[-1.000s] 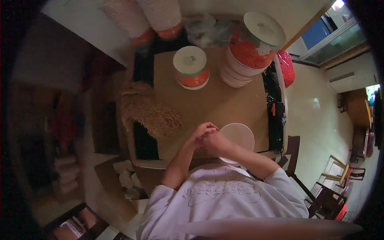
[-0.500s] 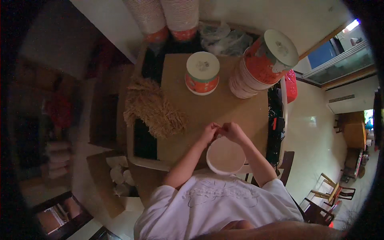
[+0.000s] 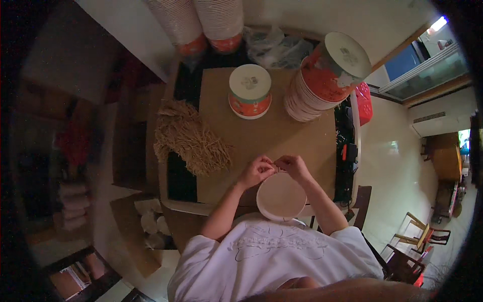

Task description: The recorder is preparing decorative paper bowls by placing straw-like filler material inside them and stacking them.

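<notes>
A white paper bucket (image 3: 282, 196), its open mouth facing up, rests against my shirt at the table's near edge. At its far rim my left hand (image 3: 256, 172) and my right hand (image 3: 294, 167) meet, fingertips pinched close together. Whatever lies between those fingers is too small to make out. Left of the hands sits a loose heap of brown cords (image 3: 193, 141). Beyond them, an upside-down bucket (image 3: 250, 90) with a red-orange band stands on the brown board. To its right is a taller, leaning stack of upside-down buckets (image 3: 324, 83).
Two tall wrapped stacks of buckets (image 3: 221, 25) stand at the back left, beside crumpled clear plastic (image 3: 276, 48). A black device (image 3: 349, 152) lies along the right edge, near a red plastic item (image 3: 363, 103). An open carton (image 3: 133, 226) sits at lower left.
My left hand has shifted slightly left, its fingers more spread apart from the right hand's. The bucket stays at the near edge. The whole view has moved a little.
</notes>
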Tool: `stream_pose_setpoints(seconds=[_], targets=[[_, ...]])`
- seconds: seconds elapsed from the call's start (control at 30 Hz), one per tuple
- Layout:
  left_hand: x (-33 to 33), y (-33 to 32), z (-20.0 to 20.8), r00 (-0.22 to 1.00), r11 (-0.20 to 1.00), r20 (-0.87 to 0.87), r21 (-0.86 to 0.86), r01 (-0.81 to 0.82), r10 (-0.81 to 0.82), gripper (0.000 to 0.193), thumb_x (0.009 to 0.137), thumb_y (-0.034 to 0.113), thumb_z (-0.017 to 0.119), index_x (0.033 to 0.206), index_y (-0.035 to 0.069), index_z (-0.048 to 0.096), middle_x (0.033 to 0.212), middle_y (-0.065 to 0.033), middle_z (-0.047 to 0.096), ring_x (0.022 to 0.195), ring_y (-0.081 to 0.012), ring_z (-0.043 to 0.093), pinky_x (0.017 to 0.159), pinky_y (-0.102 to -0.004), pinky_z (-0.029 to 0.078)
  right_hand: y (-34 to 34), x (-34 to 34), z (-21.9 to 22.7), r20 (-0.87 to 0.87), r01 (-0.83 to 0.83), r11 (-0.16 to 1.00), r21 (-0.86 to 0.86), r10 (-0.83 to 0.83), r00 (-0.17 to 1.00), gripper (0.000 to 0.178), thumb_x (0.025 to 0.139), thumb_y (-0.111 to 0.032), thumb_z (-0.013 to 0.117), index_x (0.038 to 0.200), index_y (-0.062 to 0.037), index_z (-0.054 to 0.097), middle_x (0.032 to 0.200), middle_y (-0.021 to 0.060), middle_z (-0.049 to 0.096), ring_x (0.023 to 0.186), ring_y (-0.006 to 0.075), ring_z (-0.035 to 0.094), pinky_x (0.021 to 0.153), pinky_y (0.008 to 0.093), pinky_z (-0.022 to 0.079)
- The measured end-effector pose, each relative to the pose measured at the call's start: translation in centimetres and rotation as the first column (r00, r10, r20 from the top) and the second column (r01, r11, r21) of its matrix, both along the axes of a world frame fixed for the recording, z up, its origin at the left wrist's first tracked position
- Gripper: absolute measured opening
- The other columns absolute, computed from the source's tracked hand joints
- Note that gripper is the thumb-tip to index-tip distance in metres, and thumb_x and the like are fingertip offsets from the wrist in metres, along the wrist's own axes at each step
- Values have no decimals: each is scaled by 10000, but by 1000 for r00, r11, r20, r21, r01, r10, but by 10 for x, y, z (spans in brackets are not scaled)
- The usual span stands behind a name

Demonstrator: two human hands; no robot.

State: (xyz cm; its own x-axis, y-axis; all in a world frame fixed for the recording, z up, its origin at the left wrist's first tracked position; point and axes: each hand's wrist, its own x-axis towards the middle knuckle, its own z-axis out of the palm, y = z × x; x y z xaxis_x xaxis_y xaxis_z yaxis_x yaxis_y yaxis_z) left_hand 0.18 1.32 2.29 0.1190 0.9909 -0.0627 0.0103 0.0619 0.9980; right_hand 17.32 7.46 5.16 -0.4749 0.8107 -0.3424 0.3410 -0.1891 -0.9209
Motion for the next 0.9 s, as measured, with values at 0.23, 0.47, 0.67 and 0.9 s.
stream_pose_setpoints(seconds=[0.23,0.47,0.67,0.9], targets=[[3,9,19,965,986,-247,121,118,-86,104,725,112,644,810,53,657,916,-71,558,867,-199,551,742,-292,455,1,12,-23,-99,20,989,-144,-35,994,97,785,-84,598,781,12,606,696,32,590,634,99,513,555,248,428],[7,10,16,914,974,-384,125,191,-130,92,704,80,637,795,64,637,874,-80,568,810,-214,570,722,-299,463,-4,14,-10,3,22,990,-138,-22,1000,117,792,-104,581,766,9,595,660,27,576,637,80,514,568,221,426],[16,2,9,997,997,-53,-59,45,-48,74,764,76,597,810,19,587,787,-48,570,704,-150,568,634,-271,462,-12,15,-7,72,-55,990,132,46,996,70,767,-97,589,791,-32,597,669,67,582,627,103,504,575,281,426],[12,1,1,897,779,398,-618,109,191,89,797,132,562,836,56,587,774,-34,598,679,-114,565,621,-242,459,-29,4,-5,59,36,995,90,-41,997,80,795,-106,556,790,-26,560,721,109,584,647,166,536,604,315,436]])
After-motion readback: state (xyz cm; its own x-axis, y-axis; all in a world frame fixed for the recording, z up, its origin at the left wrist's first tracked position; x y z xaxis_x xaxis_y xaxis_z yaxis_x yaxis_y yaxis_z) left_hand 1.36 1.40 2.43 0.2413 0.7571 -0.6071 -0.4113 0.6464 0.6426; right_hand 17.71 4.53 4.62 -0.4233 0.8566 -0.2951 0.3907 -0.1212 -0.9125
